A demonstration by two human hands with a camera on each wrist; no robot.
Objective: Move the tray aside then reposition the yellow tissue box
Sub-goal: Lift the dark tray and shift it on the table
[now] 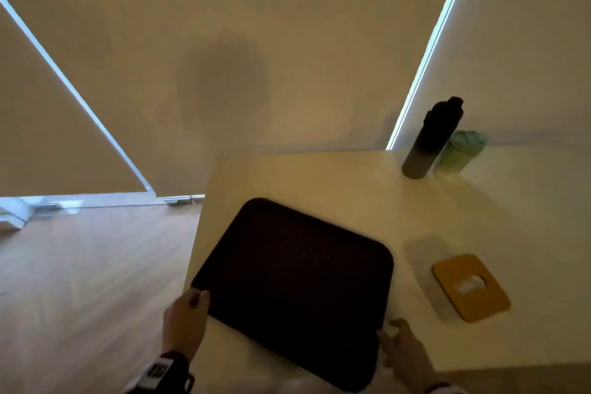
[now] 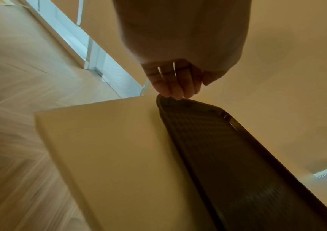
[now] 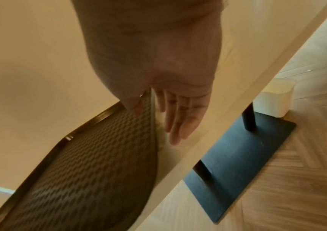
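Pale table [image 1: 319,182] before drawn blinds [image 1: 224,41]. My left hand [image 1: 184,320] grips the dark tray [image 1: 294,281] at its 8 o'clock corner, thumb on top. My right hand [image 1: 403,345] pinches the rim at 5 o'clock, fingers nearly straight. At the tray's 3 o'clock lies the yellow tissue box [image 1: 470,288], apart from it.

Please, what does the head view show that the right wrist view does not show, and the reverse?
Only the head view: the yellow tissue box right of the tray, a black bottle and a green cup near the table's far edge, and the left hand holding the tray's near left corner.
Only the right wrist view: the table's black base plate on the floor, a white box near it, and the tray's raised pattern.
Both: the tray, the table top, and the right hand at the tray's rim.
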